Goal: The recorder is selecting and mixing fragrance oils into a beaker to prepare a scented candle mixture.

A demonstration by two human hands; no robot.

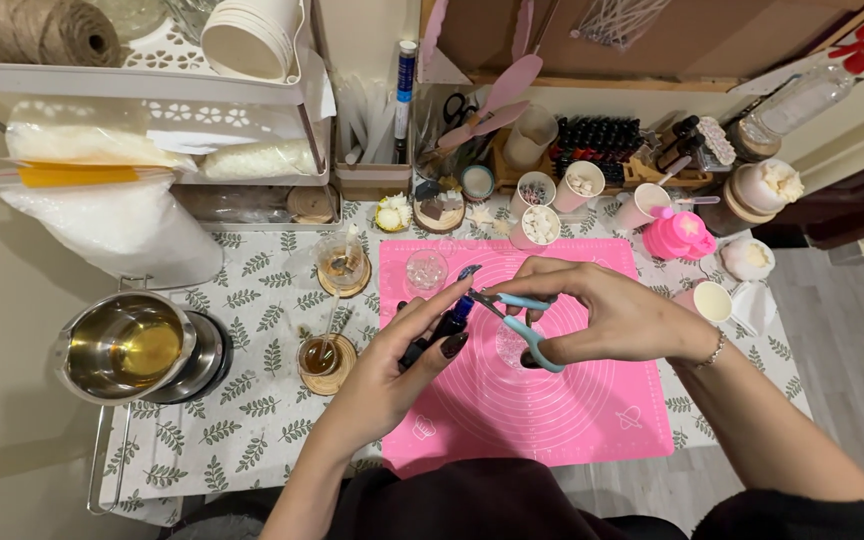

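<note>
My left hand (392,370) grips a small dark blue bottle (449,322) above the pink silicone mat (542,420). My right hand (617,315) holds small scissors with light blue handles (527,322), their tips at the top of the bottle. A small clear glass (426,268) stands on the mat just behind the hands. Another clear glass (510,345) sits partly hidden under my right hand.
A steel pot of yellow liquid (127,345) sits on a hot plate at the left. Two amber-filled glasses on wooden coasters (324,357) stand beside the mat. Paper cups, dark bottles, a pink mould (679,235) and a shelf rack (152,80) crowd the back.
</note>
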